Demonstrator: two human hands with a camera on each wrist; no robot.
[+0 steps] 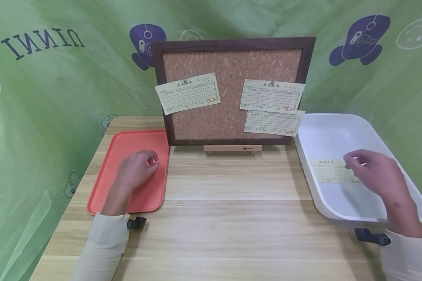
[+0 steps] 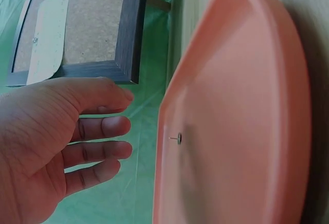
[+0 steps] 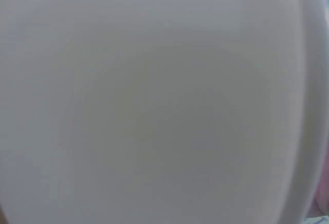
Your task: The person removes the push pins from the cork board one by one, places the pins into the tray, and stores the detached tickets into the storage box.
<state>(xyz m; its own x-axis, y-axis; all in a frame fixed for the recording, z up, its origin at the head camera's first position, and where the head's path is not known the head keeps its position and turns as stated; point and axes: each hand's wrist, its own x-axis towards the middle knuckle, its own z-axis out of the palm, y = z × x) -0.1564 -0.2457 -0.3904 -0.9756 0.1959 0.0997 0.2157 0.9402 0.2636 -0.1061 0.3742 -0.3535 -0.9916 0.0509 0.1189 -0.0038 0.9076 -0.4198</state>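
My left hand (image 1: 135, 169) hovers over the red tray (image 1: 126, 142) with loosely bent fingers and nothing between them. In the left wrist view a single pushpin (image 2: 179, 138) lies in that tray, apart from the fingertips. On the right, my right hand (image 1: 381, 173) is over the white bin (image 1: 323, 128), its fingers bent near the right part of a printed receipt slip (image 1: 328, 171). The slip looks flat on the bin's floor, partly hidden by the hand; whether the fingertips touch it is unclear. Only the bin's plain white surface (image 3: 154, 106) fills most of the right wrist view.
A framed corkboard (image 1: 228, 66) leans upright on a small wooden stand (image 1: 232, 148) at the back. One receipt slip (image 1: 188, 93) is pinned on its left, tilted; an upper slip (image 1: 271, 95) overlaps a lower slip (image 1: 272, 123) on its right. The wooden table (image 1: 232, 222) extends between tray and bin.
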